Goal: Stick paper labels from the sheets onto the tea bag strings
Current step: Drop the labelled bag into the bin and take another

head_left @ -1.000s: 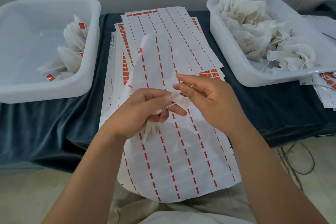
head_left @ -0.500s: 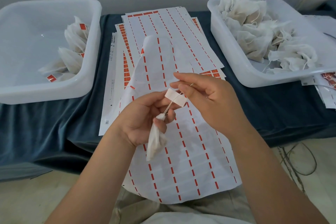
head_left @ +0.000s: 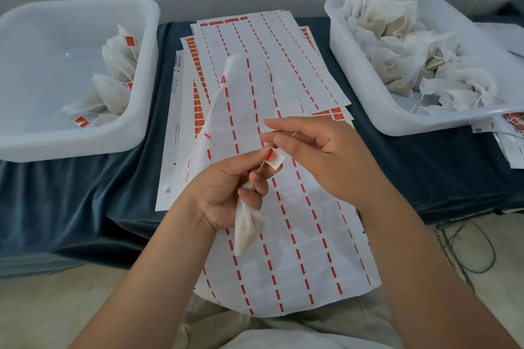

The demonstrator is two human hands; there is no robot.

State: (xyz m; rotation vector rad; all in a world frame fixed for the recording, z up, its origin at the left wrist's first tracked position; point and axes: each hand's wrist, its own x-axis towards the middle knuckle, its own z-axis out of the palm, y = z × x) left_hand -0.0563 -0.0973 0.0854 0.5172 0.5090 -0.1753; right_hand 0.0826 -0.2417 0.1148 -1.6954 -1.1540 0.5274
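- Over the desk's near edge, the left hand (head_left: 226, 193) grips a tea bag (head_left: 246, 227) in curled fingers and pinches its string (head_left: 260, 168) below a half-folded label (head_left: 274, 160).
- The right hand (head_left: 320, 156) touches the label, fingers loosely extended; I cannot tell whether it pinches.
- Done: a few labelled bags (head_left: 119, 65) lie in the left-edge tub (head_left: 85, 144).
- Left: a heap of unlabelled bags (head_left: 411, 59) fills the right-edge tub (head_left: 368, 110), so most work likely remains.
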